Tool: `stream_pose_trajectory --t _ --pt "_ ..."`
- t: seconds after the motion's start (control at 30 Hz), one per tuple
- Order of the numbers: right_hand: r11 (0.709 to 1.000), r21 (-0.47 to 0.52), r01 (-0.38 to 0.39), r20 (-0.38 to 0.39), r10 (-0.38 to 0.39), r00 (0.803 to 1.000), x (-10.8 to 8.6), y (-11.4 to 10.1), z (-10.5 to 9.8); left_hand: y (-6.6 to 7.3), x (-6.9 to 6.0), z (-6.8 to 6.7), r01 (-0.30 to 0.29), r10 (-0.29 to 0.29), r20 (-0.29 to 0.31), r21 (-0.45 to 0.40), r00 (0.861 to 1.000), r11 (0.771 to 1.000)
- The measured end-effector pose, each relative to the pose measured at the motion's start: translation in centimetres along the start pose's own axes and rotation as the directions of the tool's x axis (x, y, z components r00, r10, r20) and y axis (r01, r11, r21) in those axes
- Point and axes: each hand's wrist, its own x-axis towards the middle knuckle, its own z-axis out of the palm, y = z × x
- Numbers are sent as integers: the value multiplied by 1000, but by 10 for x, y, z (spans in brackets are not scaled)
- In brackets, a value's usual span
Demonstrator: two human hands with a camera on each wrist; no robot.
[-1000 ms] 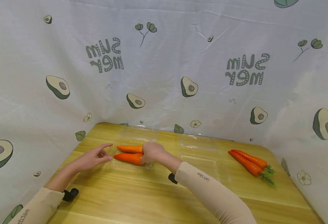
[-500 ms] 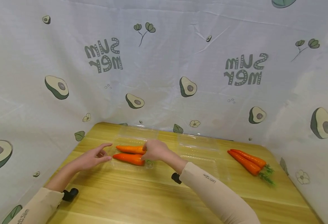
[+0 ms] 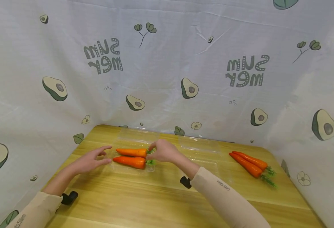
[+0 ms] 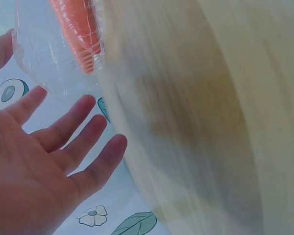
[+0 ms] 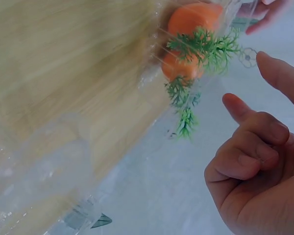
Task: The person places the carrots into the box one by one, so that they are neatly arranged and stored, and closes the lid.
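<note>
My right hand (image 3: 164, 152) has come away from the front carrot (image 3: 130, 162) and the back carrot (image 3: 131, 152), and their green tops (image 5: 201, 46) now show, no longer covered by my fingers. The 2 carrots lie side by side in the clear container (image 4: 43, 63), so I judge them let go there. My right thumb and forefinger stand apart near the tops, the other 3 fingers curled inward, holding nothing. My left hand (image 3: 90, 161) is spread wide and empty by the carrots' tips; I cannot tell whether it touches the container.
</note>
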Motion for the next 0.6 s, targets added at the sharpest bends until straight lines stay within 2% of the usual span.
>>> stream_pose_trajectory --t 0.13,0.3,0.6 --pt "1000 23 5 -27 -5 1000 -4 6 -4 2 0 0 -38 40 -52 31 998 999" --pt "999 40 -3 -42 5 999 -10 14 -11 5 0 1 -73 79 -138 53 987 996" --pt "997 78 -21 -70 26 997 -26 33 -23 27 1 6 -96 108 -215 68 971 993"
